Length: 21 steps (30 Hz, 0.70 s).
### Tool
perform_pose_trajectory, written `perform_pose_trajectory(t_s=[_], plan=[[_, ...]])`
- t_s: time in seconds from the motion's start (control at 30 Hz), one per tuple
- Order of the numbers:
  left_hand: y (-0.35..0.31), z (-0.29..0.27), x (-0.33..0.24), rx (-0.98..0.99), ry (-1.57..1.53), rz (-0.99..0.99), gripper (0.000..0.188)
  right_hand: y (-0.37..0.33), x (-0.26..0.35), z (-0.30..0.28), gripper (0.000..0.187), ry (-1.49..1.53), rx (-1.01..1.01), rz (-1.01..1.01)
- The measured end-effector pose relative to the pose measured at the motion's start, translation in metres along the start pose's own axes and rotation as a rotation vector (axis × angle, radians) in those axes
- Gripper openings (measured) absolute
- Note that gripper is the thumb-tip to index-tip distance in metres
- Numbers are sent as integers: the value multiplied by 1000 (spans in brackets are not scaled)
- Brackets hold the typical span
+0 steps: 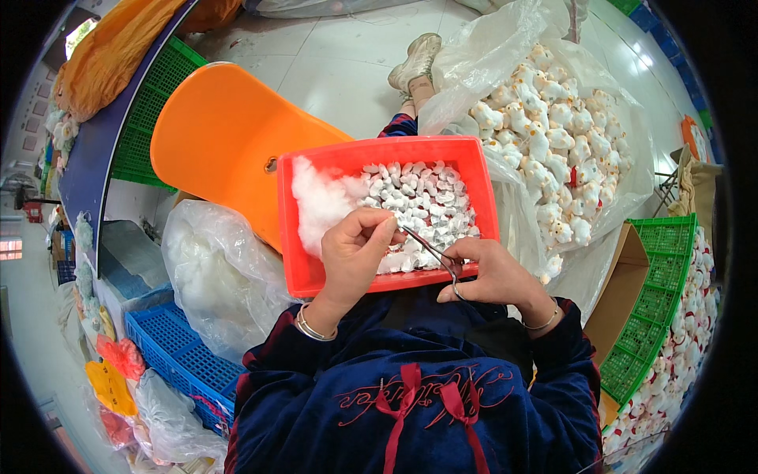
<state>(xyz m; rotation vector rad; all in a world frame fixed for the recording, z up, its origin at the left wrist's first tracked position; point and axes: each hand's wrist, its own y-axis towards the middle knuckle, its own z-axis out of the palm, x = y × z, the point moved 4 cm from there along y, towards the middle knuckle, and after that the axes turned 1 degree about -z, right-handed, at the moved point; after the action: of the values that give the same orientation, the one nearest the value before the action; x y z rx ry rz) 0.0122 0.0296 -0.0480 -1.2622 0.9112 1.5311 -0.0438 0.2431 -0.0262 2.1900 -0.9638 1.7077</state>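
A red plastic tub rests across my lap. White fluffy stuffing fills its left part, and several small white fabric pieces cover the rest. Above the tub's near side, my left hand is closed in a pinch; what sits between its fingertips is too small to make out. My right hand grips slim metal forceps with scissor-like ring handles. Their tips point up and left, reaching my left fingertips.
An orange chair stands behind the tub's left. To the right lies a clear bag of white plush toys. A bag of stuffing and a blue crate are at left; a cardboard box and green crate are at right.
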Motion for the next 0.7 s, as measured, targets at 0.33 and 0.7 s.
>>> perform_pose_trajectory(t_s=[0.33, 0.7], plan=[[0, -8, -3, 54, 357, 166, 21, 0, -10, -2, 37, 18, 102, 146], [17, -1, 4, 545, -48, -577, 7, -10, -13, -12, 28, 88, 213, 182]])
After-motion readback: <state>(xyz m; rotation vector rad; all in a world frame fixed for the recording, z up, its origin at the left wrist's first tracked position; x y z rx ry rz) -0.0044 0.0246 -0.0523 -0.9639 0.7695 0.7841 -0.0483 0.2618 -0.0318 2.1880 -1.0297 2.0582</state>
